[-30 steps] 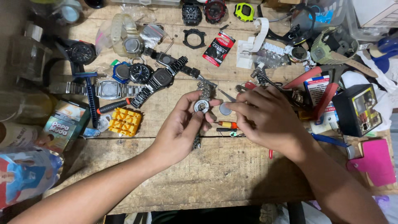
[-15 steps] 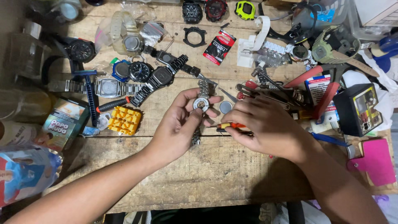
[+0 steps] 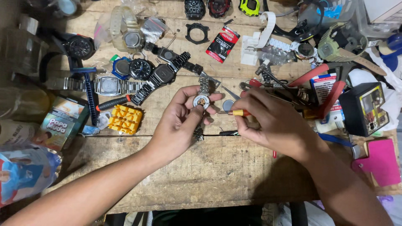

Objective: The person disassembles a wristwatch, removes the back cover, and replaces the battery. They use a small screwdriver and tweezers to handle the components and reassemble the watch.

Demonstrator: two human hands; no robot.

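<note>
Hands meet over the middle of a cluttered wooden worktop (image 3: pixel 217 175). Left hand (image 3: pixel 178 125) has its grip clenched around a small wristwatch (image 3: pixel 201 101) with a metal link band, thumb and forefinger pinching the round case so its opened back faces up; the band runs out at 12 o'clock and at 6 o'clock from the fingers. Right hand (image 3: pixel 274 123) has its grip closed on a thin screwdriver (image 3: pixel 234 112) with a yellow and red handle, whose tip points toward 9 o'clock and sits just beside the watch case. Whether the tip touches the case cannot be told.

A small round disc (image 3: pixel 228 105) lies on the wood between the two hands, just at 3 o'clock from the watch. At 9 o'clock from the left hand lies a yellow plastic block (image 3: pixel 124 119), and at 10 o'clock from it several watches lie side by side, among them a black watch (image 3: pixel 163 75) with a dark link band and a silver watch (image 3: pixel 108 86). A blue razor (image 3: pixel 88 94) lies across that silver band. At 12 o'clock, well apart from the hands, is a red and black battery card (image 3: pixel 222 44). At 2 o'clock from the right hand, red-handled pliers (image 3: pixel 322 90) rest among loose tools, and a black box-shaped meter (image 3: pixel 362 109) stands at 3 o'clock.
</note>
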